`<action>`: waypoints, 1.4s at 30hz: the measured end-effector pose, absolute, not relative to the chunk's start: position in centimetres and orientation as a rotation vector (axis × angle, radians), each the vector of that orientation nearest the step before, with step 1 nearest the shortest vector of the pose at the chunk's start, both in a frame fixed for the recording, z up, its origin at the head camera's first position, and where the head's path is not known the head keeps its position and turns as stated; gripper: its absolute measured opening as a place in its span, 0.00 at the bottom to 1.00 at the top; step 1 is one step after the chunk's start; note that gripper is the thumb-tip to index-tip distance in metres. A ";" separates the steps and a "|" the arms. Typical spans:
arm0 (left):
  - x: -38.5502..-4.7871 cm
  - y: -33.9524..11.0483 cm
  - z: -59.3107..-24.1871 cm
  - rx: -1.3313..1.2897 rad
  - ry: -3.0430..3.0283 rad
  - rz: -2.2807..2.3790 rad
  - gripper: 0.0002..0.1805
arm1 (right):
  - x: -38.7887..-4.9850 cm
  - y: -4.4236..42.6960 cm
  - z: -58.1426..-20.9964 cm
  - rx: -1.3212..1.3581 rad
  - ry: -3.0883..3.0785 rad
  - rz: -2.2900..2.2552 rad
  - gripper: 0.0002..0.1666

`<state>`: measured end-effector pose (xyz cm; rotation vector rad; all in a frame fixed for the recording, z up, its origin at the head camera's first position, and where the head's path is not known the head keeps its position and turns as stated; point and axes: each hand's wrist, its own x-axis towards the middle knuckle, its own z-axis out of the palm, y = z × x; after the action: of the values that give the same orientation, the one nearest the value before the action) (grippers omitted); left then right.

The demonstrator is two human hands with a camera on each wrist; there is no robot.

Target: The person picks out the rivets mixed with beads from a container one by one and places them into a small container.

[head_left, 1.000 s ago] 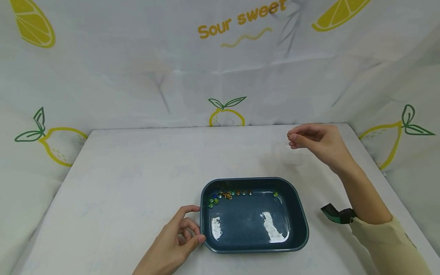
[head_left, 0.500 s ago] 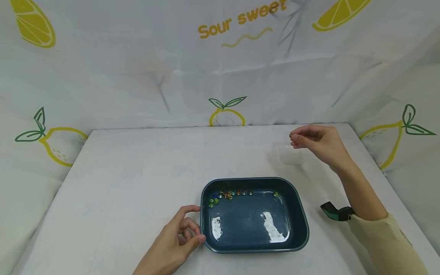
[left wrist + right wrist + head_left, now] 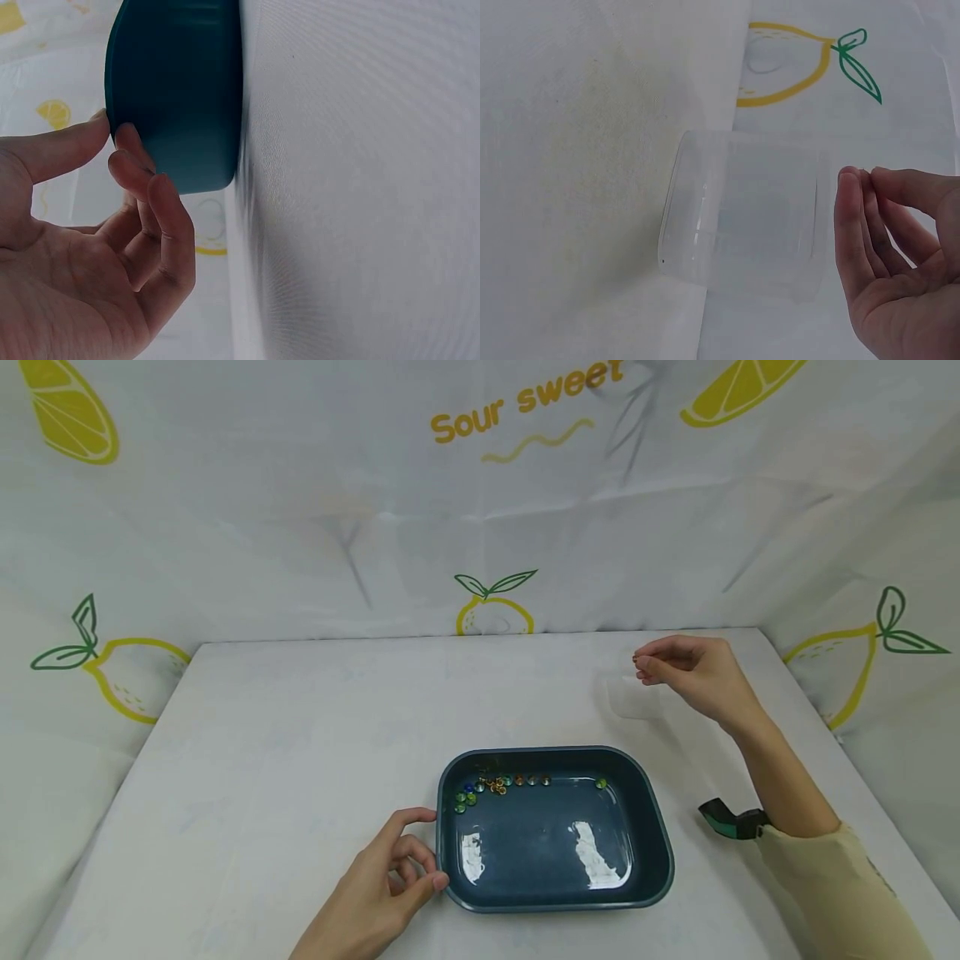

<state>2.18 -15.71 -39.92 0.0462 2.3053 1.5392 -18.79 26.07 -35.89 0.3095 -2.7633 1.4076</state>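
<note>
A dark blue-green tray (image 3: 551,902) sits on the white table, holding several small glass beads (image 3: 471,798) in green, blue and amber, plus a cluster of tiny gold pieces (image 3: 497,787). My left hand (image 3: 386,881) is at its left side, thumb and forefinger touching the rim, other fingers loosely bent; the left wrist view shows the tray wall (image 3: 180,142) close up. Farther back on the right, my right hand (image 3: 693,681) pinches a tiny brownish piece (image 3: 636,657), mostly hidden by the fingertips. Below those fingertips stands a clear plastic container (image 3: 632,702), its mouth (image 3: 817,214) towards them.
A black and green strap (image 3: 731,822) sticks out at the right wrist beside the cream sleeve (image 3: 840,885). A white cloth (image 3: 300,527) with lemon prints hangs behind the table and at both sides.
My right hand has shifted slightly right and towards me, over the clear container, with the tiny piece now less visible between its fingertips. The left hand and tray have stayed put.
</note>
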 end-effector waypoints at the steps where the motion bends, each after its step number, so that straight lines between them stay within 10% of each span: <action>1: 2.2 -15.7 -39.9 0.046 2.306 1.540 0.36 | -18.8 26.1 -35.9 0.319 -2.770 1.389 0.13; 42: 2.2 -15.6 -40.1 0.055 2.321 1.541 0.35 | -18.9 25.6 -37.4 0.441 -2.786 1.049 0.09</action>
<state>2.19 -15.63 -40.07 0.0548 2.3206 1.5405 -18.90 25.62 -37.45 0.4409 -2.7857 1.0492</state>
